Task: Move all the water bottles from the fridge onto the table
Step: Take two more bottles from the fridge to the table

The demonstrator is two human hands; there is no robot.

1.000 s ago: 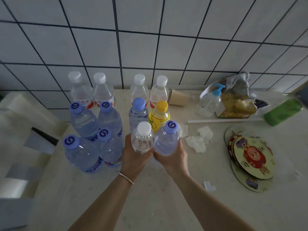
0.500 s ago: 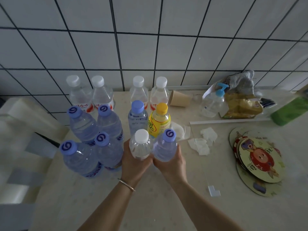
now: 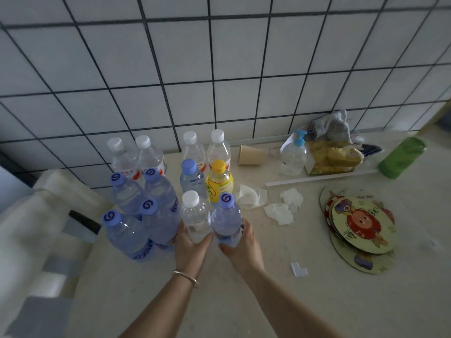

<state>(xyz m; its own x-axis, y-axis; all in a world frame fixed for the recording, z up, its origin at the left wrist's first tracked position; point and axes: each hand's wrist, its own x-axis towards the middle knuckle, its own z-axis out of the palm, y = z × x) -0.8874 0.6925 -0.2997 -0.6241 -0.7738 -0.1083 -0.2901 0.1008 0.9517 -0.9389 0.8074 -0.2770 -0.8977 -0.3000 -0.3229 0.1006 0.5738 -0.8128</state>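
Note:
My left hand [image 3: 190,247] grips a clear white-capped bottle [image 3: 195,217] standing on the beige table [image 3: 244,301]. Right beside it, my right hand [image 3: 244,247] grips a bluish bottle with a purple cap [image 3: 225,215]. Both bottles are upright and touch each other. To their left stand several purple-capped bottles [image 3: 127,230]. Behind are a blue-capped bottle [image 3: 191,179], a yellow-capped bottle [image 3: 219,181] and several white-capped bottles [image 3: 146,157] along the tiled wall. The fridge is out of view.
A paper cup [image 3: 251,155] lies on its side near the wall. A pump bottle [image 3: 294,154], a yellow bag [image 3: 332,158] and a green roll [image 3: 402,157] sit at the back right. Crumpled tissues [image 3: 280,206] and round printed boards [image 3: 358,225] lie to the right. A chair [image 3: 36,228] stands left.
Both hands have slid lower on the two front bottles, which now rest on the table. The view has tilted slightly upward.

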